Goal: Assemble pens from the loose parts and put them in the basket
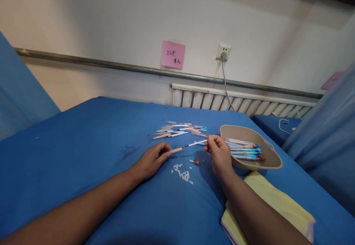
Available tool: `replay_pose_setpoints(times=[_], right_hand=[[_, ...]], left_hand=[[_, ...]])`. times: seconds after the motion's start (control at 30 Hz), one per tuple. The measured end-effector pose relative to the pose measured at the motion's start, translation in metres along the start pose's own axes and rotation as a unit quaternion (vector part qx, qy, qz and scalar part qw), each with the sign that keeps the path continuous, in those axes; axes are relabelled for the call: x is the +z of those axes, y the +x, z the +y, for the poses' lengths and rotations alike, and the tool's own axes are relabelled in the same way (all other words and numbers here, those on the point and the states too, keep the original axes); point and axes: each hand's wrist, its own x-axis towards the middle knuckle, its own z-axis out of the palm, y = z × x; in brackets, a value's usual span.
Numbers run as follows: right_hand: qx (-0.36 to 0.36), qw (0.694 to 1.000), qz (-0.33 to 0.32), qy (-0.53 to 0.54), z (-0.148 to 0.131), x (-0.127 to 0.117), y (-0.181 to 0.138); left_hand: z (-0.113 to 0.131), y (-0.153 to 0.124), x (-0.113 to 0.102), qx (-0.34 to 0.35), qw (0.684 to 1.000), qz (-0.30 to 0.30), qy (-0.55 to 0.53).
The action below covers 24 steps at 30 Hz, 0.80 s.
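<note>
Over the blue cloth [91, 145], grasping pen barrel [176, 150] in left grip [151, 160], refill [197, 143] in right grip [220, 154], not yet joined. Seemingly done with pens [245, 151] in tub [274, 160], not with loose pile [178, 134].

The left hand [151, 160] pinches a pale pen barrel [176, 150]; the right hand [218, 153] holds a thin white refill [197, 142], its dark tip just beside the barrel's end. Behind them a loose pile of pens [177, 129] lies on the blue sheet [111, 200]. Nearer are a short brown-topped piece [196, 162] and white scraps [185, 175]. At right, a beige basin [240, 130] holds more pens [245, 151], near a yellow cloth [273, 195].
</note>
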Motion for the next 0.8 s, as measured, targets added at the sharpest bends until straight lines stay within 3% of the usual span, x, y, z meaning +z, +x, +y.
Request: replay_pose_setpoints(times=[0.23,0.33,0.5,0.8], right_hand=[[-0.007,0.999,-0.031,-0.023,0.0,0.005,-0.004],[0.007,0.998,-0.055,-0.042,0.002,0.009,-0.008],[0.057,0.988,-0.134,-0.055,0.007,0.017,-0.017],[0.07,0.982,-0.163,-0.07,0.009,0.019,-0.019]], left_hand=[[0.001,-0.001,0.0,-0.006,1.0,-0.001,-0.02],[0.005,-0.002,0.003,-0.029,0.995,-0.018,-0.097],[0.017,-0.006,0.009,-0.117,0.946,-0.09,-0.288],[0.021,-0.007,0.012,-0.148,0.9,-0.12,-0.392]])
